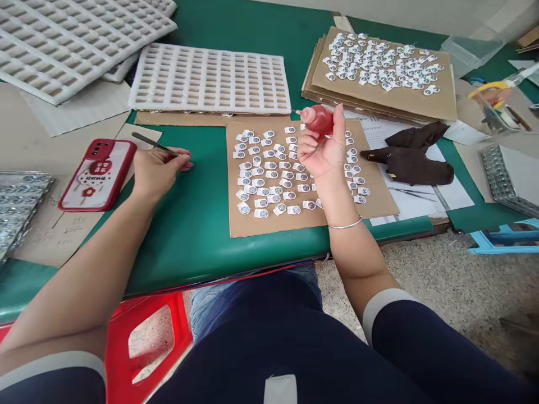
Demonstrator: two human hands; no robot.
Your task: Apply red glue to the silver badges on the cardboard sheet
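Note:
My left hand [156, 171] rests over the green table [193, 224], its fingers closed round slim dark tweezers [147, 141] that slant up to the left. Raised above a brown cardboard sheet [252, 227], my right hand [327, 154] grips a small red squeeze bottle [322, 120]. The bottle lies sideways, its pink cap and thin nozzle pointing left. Rows of small round silvery pieces with white tabs [272, 174] cover the sheet, and the right forearm hides some of them.
A white slotted foam tray [210, 78] stands behind the sheet, with more trays [76, 39] at back left. A phone [99, 175] lies left of my left hand. Stacked cardboard [320, 84] bears similar pieces at back right. A dark cloth item [416, 160] lies to the right.

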